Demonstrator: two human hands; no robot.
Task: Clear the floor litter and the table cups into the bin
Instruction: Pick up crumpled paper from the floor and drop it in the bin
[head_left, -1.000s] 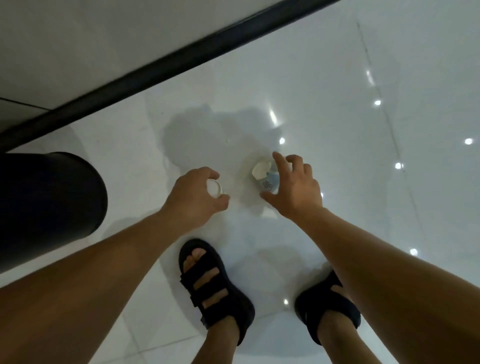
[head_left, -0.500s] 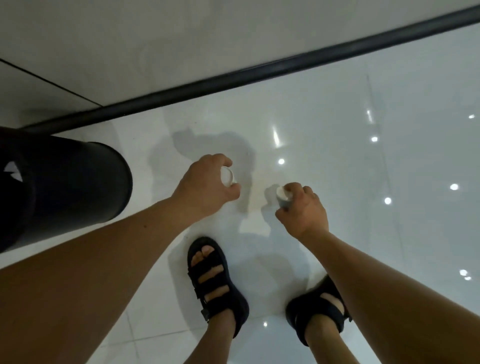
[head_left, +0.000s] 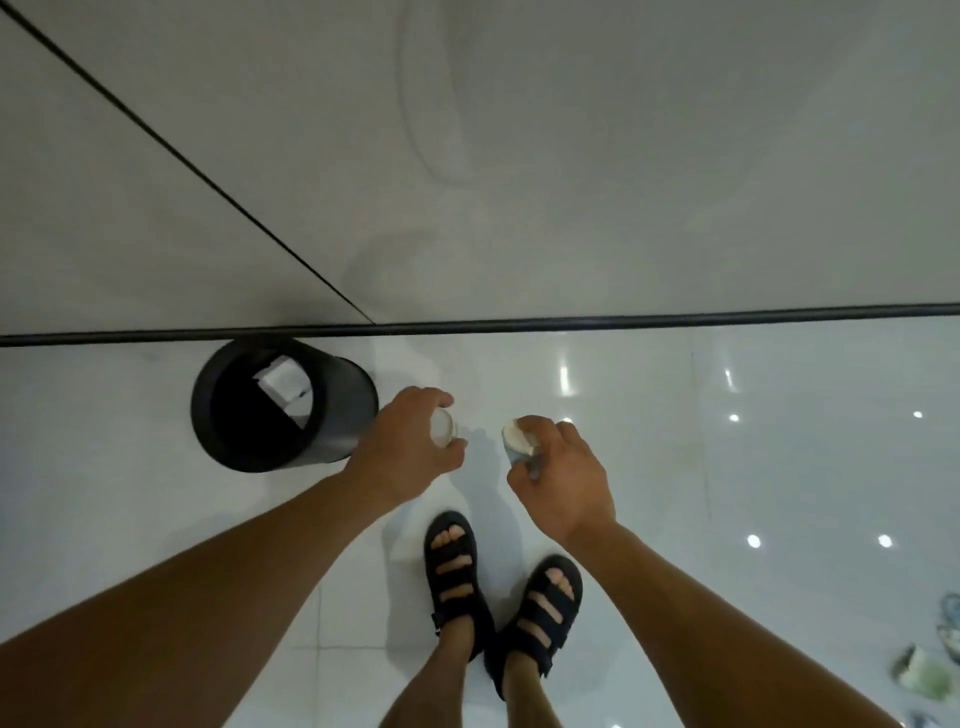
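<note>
Left hand (head_left: 405, 452) grips white cup (head_left: 444, 427), right hand (head_left: 566, 483) crumpled cup (head_left: 517, 441), above glossy floor (head_left: 675, 467) beside bin (head_left: 348, 415).

head cam | worn, standing height | faces steeply down (wide-angle) | floor (head_left: 779, 467) below, wall (head_left: 623, 156) ahead

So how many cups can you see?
2. One white cup is gripped in the left hand, beside the bin; one crumpled cup is in the right hand. Blurry litter at the right edge might include more.
</note>
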